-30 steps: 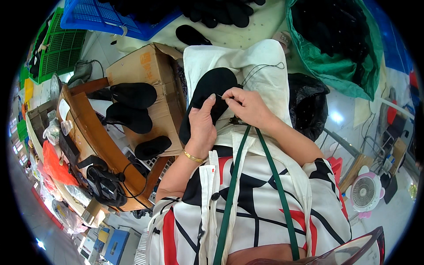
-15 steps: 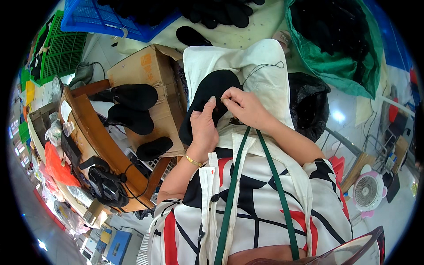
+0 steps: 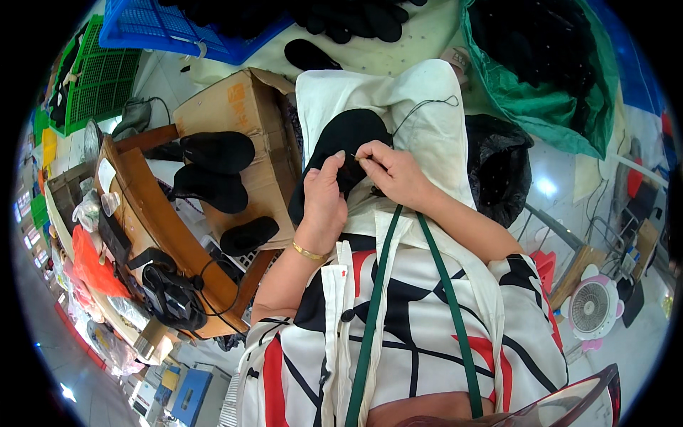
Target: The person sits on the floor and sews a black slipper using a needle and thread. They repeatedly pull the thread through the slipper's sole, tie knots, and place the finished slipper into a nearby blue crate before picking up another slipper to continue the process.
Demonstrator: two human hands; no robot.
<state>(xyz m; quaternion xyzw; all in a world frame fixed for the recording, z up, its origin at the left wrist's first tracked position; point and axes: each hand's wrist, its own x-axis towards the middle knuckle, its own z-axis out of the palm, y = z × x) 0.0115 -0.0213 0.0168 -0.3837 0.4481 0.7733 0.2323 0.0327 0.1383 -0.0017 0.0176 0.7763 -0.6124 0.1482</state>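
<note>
Shoe piece [image 3: 351,129] lies long axis slanting away rightward, near half clasped in left hand [image 3: 325,193]; right hand [image 3: 398,171], tightly pinching a thin sliver [image 3: 355,157], sits at its right edge.

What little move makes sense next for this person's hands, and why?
Perhaps a gentle pull with the right hand: it pinches a thin item, too small to identify, close to the black shoe-shaped piece. The left hand holds that piece, and slack dark thread lies over the white cloth.
</note>
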